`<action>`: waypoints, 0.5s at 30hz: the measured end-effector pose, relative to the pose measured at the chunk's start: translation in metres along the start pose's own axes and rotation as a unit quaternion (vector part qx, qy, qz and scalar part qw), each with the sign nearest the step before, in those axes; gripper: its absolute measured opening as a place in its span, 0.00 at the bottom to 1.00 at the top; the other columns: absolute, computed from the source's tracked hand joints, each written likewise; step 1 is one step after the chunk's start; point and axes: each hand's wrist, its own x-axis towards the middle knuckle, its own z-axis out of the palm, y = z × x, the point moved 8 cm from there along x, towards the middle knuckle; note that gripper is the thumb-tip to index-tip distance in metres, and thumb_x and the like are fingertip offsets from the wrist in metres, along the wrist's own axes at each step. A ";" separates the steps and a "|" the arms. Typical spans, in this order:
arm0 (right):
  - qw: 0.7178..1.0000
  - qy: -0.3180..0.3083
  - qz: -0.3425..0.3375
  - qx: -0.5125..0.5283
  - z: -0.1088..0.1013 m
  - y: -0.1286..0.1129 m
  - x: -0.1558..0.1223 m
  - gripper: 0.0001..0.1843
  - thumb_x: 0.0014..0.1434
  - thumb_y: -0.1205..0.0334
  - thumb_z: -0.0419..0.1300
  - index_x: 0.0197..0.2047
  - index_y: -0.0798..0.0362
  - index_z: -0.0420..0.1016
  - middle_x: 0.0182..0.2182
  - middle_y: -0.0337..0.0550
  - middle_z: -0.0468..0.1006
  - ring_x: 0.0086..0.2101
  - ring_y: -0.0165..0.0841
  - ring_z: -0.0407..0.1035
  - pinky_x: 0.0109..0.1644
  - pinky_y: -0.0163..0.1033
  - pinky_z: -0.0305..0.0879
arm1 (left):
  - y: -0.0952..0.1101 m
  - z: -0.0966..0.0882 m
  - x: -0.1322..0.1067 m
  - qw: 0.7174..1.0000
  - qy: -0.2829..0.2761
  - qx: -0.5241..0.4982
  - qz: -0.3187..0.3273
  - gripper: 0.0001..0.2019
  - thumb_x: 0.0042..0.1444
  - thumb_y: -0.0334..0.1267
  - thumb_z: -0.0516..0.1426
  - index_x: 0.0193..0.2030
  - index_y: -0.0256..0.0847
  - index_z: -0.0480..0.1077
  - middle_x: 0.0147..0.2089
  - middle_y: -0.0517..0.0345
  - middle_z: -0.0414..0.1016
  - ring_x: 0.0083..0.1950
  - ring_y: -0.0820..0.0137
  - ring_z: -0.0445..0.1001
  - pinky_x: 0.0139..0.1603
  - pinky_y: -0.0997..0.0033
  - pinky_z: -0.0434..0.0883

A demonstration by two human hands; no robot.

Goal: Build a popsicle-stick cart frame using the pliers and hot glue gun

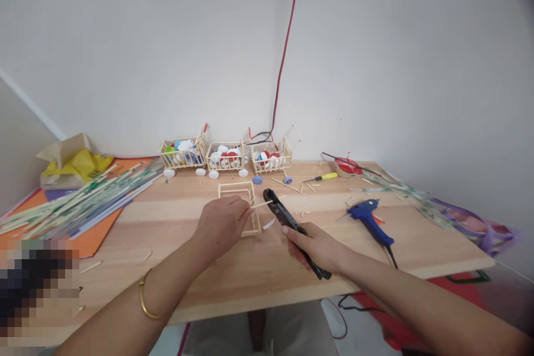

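My left hand (221, 221) pinches a thin wooden stick (262, 204) that points to the right. Wrapped around the handles of black pliers (287, 219) is my right hand (312, 245). The far end of the stick meets the pliers' jaws; whether they are closed on it I cannot tell. Under and behind my left hand, an open frame of wooden sticks (252, 193) lies on the table, partly covered by the hand. A small white strip (269, 225) lies between the frame and the pliers.
Several small stick carts (182, 154) holding bottle caps line the wall. A blue glue gun (371, 219) and a yellow-handled screwdriver (327, 177) lie to the right. Bundled sticks (92, 194) cover the left side. A red bowl (347, 166) stands at the back right.
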 end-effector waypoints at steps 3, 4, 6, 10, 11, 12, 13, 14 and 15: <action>1.000 0.008 -0.002 -0.003 -0.004 0.004 0.000 0.32 0.58 0.36 0.45 0.15 0.53 0.58 0.11 0.33 0.58 0.14 0.24 0.54 0.20 0.31 0.53 | -0.007 -0.007 0.001 0.999 0.023 -0.031 -0.008 0.13 0.62 0.38 0.48 0.31 0.39 0.71 0.31 0.54 0.75 0.32 0.67 0.72 0.33 0.70 0.63; 1.000 0.010 0.006 -0.016 -0.006 0.007 0.001 0.32 0.58 0.35 0.45 0.16 0.53 0.58 0.11 0.33 0.58 0.14 0.24 0.54 0.21 0.31 0.53 | -0.010 -0.011 0.001 0.998 0.036 -0.047 -0.011 0.13 0.62 0.38 0.48 0.32 0.39 0.71 0.31 0.54 0.75 0.32 0.67 0.72 0.33 0.71 0.63; 0.997 0.024 0.016 -0.077 -0.016 0.011 0.003 0.32 0.58 0.34 0.44 0.19 0.53 0.61 0.13 0.35 0.62 0.16 0.26 0.58 0.22 0.32 0.54 | -0.013 -0.020 0.000 0.994 0.066 -0.085 -0.017 0.12 0.61 0.38 0.49 0.34 0.39 0.72 0.30 0.54 0.75 0.32 0.68 0.71 0.34 0.71 0.64; 0.943 0.115 -0.025 -0.310 -0.045 0.000 0.006 0.31 0.55 0.33 0.47 0.34 0.54 0.72 0.27 0.47 0.76 0.28 0.35 0.69 0.30 0.35 0.57 | -0.025 -0.035 -0.003 0.972 0.134 -0.179 -0.068 0.12 0.61 0.39 0.50 0.36 0.38 0.72 0.31 0.55 0.74 0.34 0.69 0.70 0.37 0.72 0.64; 0.919 0.138 -0.031 -0.368 -0.049 -0.004 0.007 0.32 0.54 0.32 0.48 0.37 0.54 0.73 0.30 0.49 0.76 0.31 0.38 0.70 0.31 0.37 0.57 | -0.030 -0.035 -0.004 0.963 0.143 -0.208 -0.089 0.11 0.60 0.39 0.50 0.36 0.38 0.73 0.31 0.55 0.74 0.34 0.69 0.70 0.37 0.72 0.65; 0.895 0.155 -0.032 -0.417 -0.052 -0.006 0.008 0.34 0.53 0.31 0.49 0.39 0.55 0.73 0.31 0.52 0.77 0.33 0.40 0.70 0.33 0.38 0.58 | -0.034 -0.033 -0.005 0.953 0.147 -0.241 -0.112 0.11 0.59 0.39 0.51 0.37 0.38 0.72 0.30 0.57 0.73 0.34 0.70 0.70 0.37 0.73 0.65; 0.874 0.168 -0.033 -0.455 -0.054 -0.009 0.009 0.35 0.52 0.31 0.49 0.40 0.55 0.73 0.32 0.53 0.77 0.36 0.42 0.70 0.35 0.39 0.58 | -0.039 -0.030 -0.005 0.940 0.144 -0.278 -0.134 0.10 0.59 0.40 0.52 0.37 0.39 0.72 0.30 0.58 0.73 0.33 0.70 0.70 0.36 0.73 0.65; 0.857 0.178 -0.038 -0.482 -0.054 -0.011 0.010 0.36 0.51 0.30 0.50 0.42 0.56 0.73 0.34 0.55 0.76 0.39 0.44 0.69 0.38 0.41 0.59 | -0.042 -0.026 -0.005 0.925 0.138 -0.321 -0.152 0.10 0.59 0.40 0.52 0.38 0.39 0.72 0.29 0.59 0.73 0.31 0.71 0.69 0.35 0.74 0.65; 0.847 0.183 -0.046 -0.497 -0.054 -0.013 0.012 0.37 0.50 0.30 0.52 0.44 0.56 0.72 0.37 0.56 0.76 0.42 0.46 0.68 0.42 0.43 0.59 | -0.046 -0.022 -0.005 0.906 0.134 -0.366 -0.167 0.10 0.59 0.41 0.52 0.38 0.38 0.71 0.29 0.59 0.72 0.29 0.72 0.68 0.33 0.74 0.65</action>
